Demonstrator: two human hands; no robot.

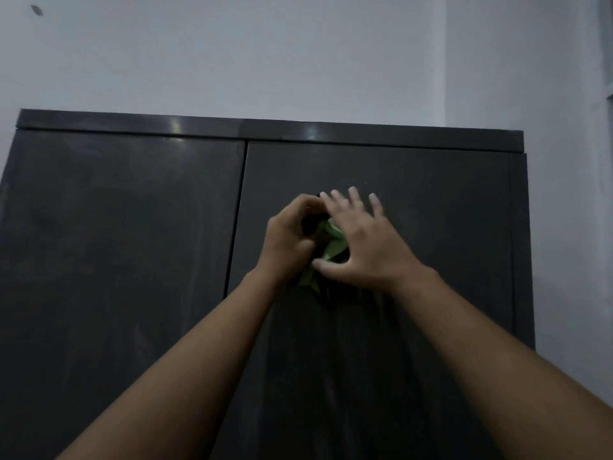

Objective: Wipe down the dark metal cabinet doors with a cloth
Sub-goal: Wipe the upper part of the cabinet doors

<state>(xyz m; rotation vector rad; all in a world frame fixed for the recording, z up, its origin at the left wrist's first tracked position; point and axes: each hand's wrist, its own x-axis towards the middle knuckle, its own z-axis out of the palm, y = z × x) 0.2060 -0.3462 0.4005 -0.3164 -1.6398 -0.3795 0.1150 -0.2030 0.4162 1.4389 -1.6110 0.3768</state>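
Note:
A tall dark metal cabinet fills the view, with a left door (126,244) and a right door (431,227) meeting at a narrow vertical gap. Both my hands are raised against the upper part of the right door. A crumpled green and dark cloth (326,247) sits between them. My left hand (290,237) is curled around the cloth's left side. My right hand (361,244) lies over its right side with fingers spread, thumb pressed on the cloth's lower edge. Much of the cloth is hidden under the hands.
The cabinet's top rail (265,127) runs across above the doors. A pale wall (232,54) rises behind it, and a wall corner (444,61) stands to the right. The cabinet's right edge (520,244) is close to that side wall.

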